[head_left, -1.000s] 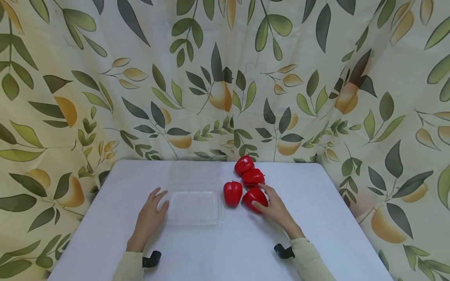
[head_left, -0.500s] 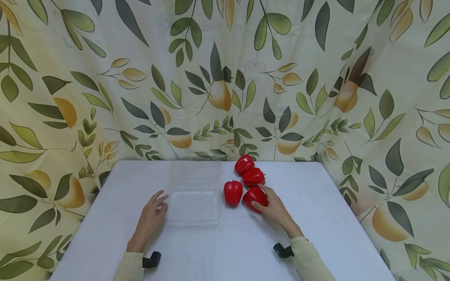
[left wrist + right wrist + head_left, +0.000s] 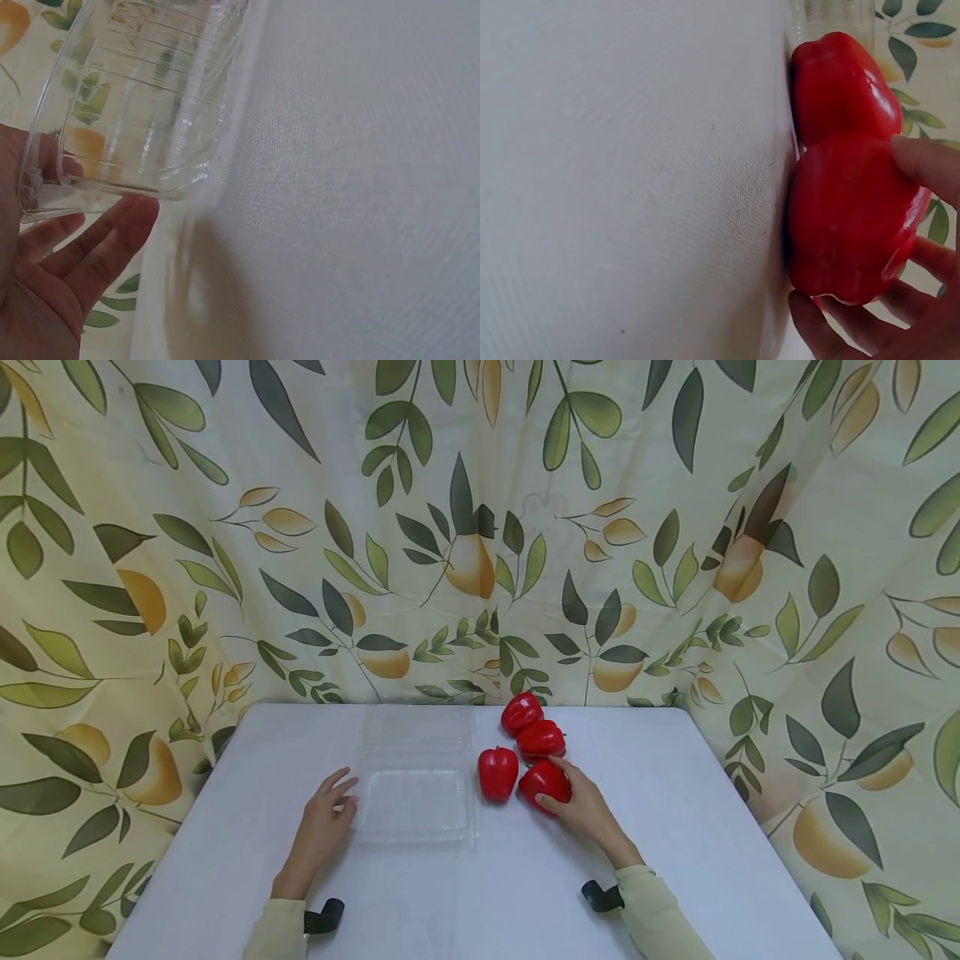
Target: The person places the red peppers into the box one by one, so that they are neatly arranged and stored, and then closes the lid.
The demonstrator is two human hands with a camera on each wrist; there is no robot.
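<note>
Since a second ago, little has moved: the left hand [image 3: 322,822] has drawn its fingers slightly closer together by the clear plastic box [image 3: 415,807]. The held pepper [image 3: 545,783] is glossy deep red, plump and lobed, with bright glints along its skin. It rests on the bench at four o'clock from the middle of the box. Clamped round it is the right hand [image 3: 588,810], thumb on one side, fingers on the other; that grip and the pepper's place match the earlier view. The left hand's fingers are bent and slightly apart at the box's nine o'clock edge; I cannot tell how firmly they touch it. From the held pepper, an upright pepper [image 3: 497,774] sits just beside it at nine o'clock, a middle pepper [image 3: 541,739] at twelve and a far pepper [image 3: 521,713] at eleven, all three unmoved. The box's flat flap [image 3: 417,727] lies toward twelve. Finely textured white covers the bench [image 3: 420,902]; a cream curtain [image 3: 247,577] printed with leaves and orange fruit surrounds its far side.
</note>
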